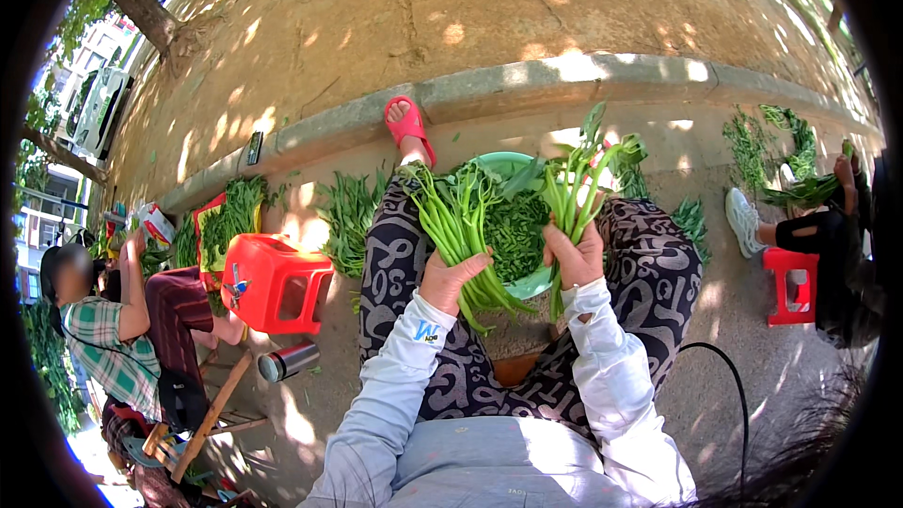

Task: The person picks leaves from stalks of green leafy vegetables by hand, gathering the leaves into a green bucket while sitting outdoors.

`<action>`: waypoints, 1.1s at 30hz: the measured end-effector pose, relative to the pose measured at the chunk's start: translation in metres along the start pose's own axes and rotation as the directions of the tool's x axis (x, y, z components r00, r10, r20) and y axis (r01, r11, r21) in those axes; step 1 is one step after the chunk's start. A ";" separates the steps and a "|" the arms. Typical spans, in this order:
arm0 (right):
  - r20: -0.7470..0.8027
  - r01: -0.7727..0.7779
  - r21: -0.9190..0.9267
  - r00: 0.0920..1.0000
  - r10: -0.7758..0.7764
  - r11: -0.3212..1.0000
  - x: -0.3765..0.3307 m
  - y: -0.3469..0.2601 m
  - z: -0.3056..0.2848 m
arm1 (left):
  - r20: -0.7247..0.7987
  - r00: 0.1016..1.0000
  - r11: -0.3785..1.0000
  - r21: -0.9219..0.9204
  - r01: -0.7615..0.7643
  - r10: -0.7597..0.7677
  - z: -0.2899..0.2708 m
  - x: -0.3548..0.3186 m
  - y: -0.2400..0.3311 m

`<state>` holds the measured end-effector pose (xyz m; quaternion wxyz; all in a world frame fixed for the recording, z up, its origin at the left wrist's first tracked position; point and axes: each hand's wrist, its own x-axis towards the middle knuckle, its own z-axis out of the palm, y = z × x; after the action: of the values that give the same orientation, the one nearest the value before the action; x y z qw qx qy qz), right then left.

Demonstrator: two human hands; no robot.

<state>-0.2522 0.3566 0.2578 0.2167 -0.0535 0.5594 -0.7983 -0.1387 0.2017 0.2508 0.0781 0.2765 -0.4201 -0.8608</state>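
My left hand (453, 279) is closed around a bunch of long green leafy stems (451, 212), its leaves pointing away from me and the stem ends toward my lap. A second bunch of leafy stems (567, 193) is gripped in my right hand (575, 256), held upright and a little apart from the first. Between my knees stands a light green basin (508, 161), holding short cut green pieces (513, 237). Both bunches overlap the basin's sides and hide part of its rim.
Loose greens (353, 221) lie left of my leg. Further left stand a red plastic stool (273, 284), a steel tumbler (290, 360) and a seated person (118, 320). Another person sits at right near a red stool (792, 288). A concrete curb (348, 129) runs ahead; a black cable (732, 362) curves at right.
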 end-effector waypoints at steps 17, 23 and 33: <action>0.193 -0.300 -0.287 0.912 0.362 0.910 -0.008 0.002 0.015 | 0.072 0.997 0.999 -0.046 0.008 -0.004 -0.002 0.001 -0.004; -0.307 0.106 0.052 0.948 -0.085 0.993 0.007 0.006 -0.006 | -0.029 0.999 0.996 -0.084 0.017 -0.020 -0.004 0.003 0.000; 0.368 0.035 -0.230 0.928 0.054 0.973 -0.008 0.040 0.016 | 0.081 0.997 1.000 0.029 -0.008 0.005 -0.003 0.003 -0.008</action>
<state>-0.2287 0.3348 0.2287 0.3147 -0.2258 0.5980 -0.7017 -0.1388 0.2033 0.2417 0.0597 0.2412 -0.4363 -0.8648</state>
